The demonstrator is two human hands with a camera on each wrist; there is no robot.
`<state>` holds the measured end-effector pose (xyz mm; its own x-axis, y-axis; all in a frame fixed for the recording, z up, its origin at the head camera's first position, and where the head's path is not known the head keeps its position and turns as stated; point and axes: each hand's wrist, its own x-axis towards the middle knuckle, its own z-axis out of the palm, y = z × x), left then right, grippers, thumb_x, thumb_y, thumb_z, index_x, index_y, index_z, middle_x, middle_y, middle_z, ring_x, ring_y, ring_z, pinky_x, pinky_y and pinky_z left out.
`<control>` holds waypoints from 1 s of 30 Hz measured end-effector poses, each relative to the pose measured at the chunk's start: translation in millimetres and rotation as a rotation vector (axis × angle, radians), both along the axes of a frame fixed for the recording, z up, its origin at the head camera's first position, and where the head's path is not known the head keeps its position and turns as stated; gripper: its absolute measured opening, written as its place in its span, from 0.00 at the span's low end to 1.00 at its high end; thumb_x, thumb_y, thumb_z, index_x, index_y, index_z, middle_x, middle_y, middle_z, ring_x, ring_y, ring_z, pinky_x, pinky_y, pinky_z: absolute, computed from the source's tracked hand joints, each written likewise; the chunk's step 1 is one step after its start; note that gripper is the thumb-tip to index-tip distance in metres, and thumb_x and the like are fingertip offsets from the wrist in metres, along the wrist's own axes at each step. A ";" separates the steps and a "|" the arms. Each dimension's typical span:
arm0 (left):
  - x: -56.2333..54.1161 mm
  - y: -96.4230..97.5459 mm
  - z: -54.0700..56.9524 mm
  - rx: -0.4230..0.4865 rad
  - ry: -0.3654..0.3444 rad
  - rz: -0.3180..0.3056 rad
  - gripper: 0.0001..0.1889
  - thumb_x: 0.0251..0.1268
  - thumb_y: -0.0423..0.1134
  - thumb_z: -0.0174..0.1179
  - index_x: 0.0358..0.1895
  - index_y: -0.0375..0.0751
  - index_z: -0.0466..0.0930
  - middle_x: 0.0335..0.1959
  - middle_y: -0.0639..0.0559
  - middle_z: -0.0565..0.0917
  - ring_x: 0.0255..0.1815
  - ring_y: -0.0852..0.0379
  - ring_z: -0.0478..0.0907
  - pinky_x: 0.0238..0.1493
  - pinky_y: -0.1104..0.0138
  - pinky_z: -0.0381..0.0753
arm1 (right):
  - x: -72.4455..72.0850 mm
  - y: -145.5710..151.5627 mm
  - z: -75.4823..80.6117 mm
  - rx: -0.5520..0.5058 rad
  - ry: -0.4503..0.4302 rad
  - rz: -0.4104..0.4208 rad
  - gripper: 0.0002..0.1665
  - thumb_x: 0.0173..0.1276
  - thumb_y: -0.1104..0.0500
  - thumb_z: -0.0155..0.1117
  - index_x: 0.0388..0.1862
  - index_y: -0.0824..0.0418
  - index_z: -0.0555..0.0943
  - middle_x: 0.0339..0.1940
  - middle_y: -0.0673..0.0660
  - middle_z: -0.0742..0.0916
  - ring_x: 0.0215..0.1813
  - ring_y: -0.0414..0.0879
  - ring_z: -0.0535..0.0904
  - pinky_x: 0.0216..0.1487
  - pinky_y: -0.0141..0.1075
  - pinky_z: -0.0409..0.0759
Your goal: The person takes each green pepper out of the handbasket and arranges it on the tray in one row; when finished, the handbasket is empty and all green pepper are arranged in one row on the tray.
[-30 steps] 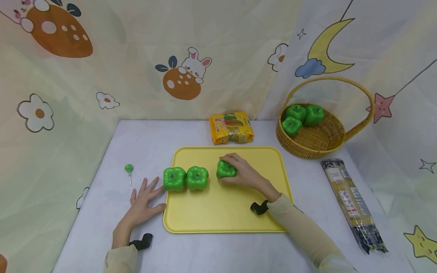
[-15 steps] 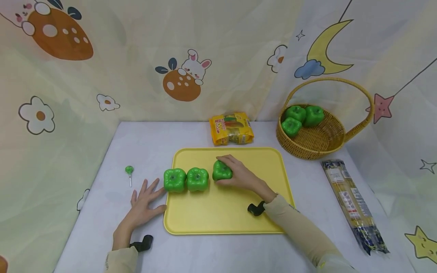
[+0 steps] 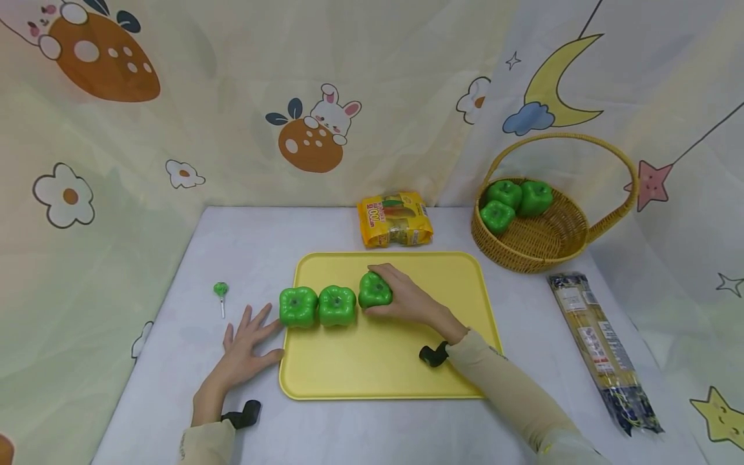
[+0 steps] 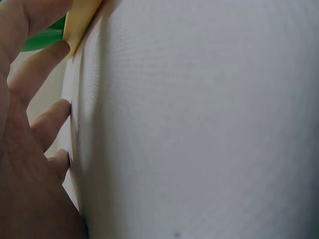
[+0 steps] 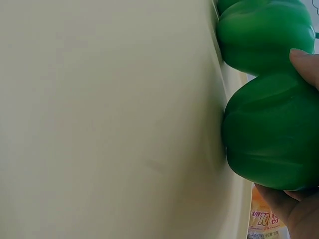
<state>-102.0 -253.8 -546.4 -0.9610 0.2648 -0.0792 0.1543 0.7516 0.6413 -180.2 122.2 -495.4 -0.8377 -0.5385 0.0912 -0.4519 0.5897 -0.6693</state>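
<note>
My right hand [image 3: 403, 299] grips a green bell pepper [image 3: 374, 290] between thumb and fingers, low over the yellow tray [image 3: 383, 368]. Just left of it, two more green bell peppers sit side by side on the tray, a middle one [image 3: 337, 305] and a left one [image 3: 298, 307] at the tray's left rim. In the right wrist view the held pepper [image 5: 274, 129] stands at the tray surface, thumb on one side and fingers on the other. My left hand [image 3: 247, 345] rests on the white table with spread fingers, its tips at the tray's left edge; in the left wrist view its fingers [image 4: 47, 122] are extended.
A wicker basket [image 3: 523, 259] holding three green peppers stands at the back right. Behind the tray lies a yellow snack packet [image 3: 395, 219]. A long noodle packet [image 3: 601, 352] lies to the right, and a green lollipop [image 3: 221, 290] to the left.
My right hand has slid the pepper a little to the left, closer to the middle pepper. The left hand has stayed in place.
</note>
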 end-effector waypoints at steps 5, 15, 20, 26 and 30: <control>0.0 0.5 1.4 0.000 0.002 -0.003 0.35 0.58 0.53 0.69 0.70 0.47 0.74 0.82 0.40 0.56 0.84 0.30 0.33 0.73 0.27 0.26 | 0.7 -0.8 -0.2 0.000 0.011 0.007 0.53 0.56 0.48 0.80 0.75 0.63 0.64 0.66 0.57 0.77 0.61 0.50 0.78 0.61 0.48 0.82; -0.6 0.5 1.8 0.007 0.002 -0.004 0.35 0.59 0.52 0.68 0.71 0.47 0.73 0.82 0.40 0.55 0.84 0.31 0.33 0.73 0.27 0.26 | 4.1 -1.1 0.0 0.016 -0.010 0.024 0.52 0.57 0.46 0.79 0.75 0.61 0.65 0.63 0.56 0.78 0.57 0.48 0.78 0.57 0.44 0.82; -0.3 0.3 1.2 0.014 -0.001 -0.003 0.35 0.59 0.52 0.69 0.70 0.46 0.73 0.82 0.40 0.55 0.84 0.31 0.33 0.73 0.27 0.25 | 6.6 -2.0 -0.1 0.023 -0.016 0.039 0.51 0.57 0.46 0.78 0.74 0.61 0.65 0.63 0.56 0.78 0.56 0.46 0.77 0.56 0.42 0.82; 0.0 0.0 0.6 0.006 0.003 -0.006 0.35 0.59 0.52 0.69 0.70 0.46 0.73 0.82 0.39 0.55 0.84 0.31 0.33 0.73 0.26 0.26 | 10.6 -2.8 1.8 0.017 -0.011 0.065 0.51 0.57 0.47 0.78 0.74 0.61 0.65 0.62 0.56 0.78 0.56 0.46 0.77 0.55 0.41 0.82; 0.1 0.8 1.3 0.003 0.006 0.000 0.35 0.59 0.52 0.69 0.70 0.47 0.74 0.82 0.39 0.56 0.84 0.31 0.33 0.73 0.27 0.26 | 11.7 -3.0 1.6 0.024 -0.001 0.071 0.51 0.57 0.47 0.79 0.74 0.62 0.65 0.62 0.56 0.78 0.56 0.46 0.77 0.56 0.42 0.82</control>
<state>-101.9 -253.1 -545.1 -0.9614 0.2652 -0.0730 0.1580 0.7497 0.6426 -168.5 119.2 -493.8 -0.7973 -0.5988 0.0761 -0.4924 0.5722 -0.6558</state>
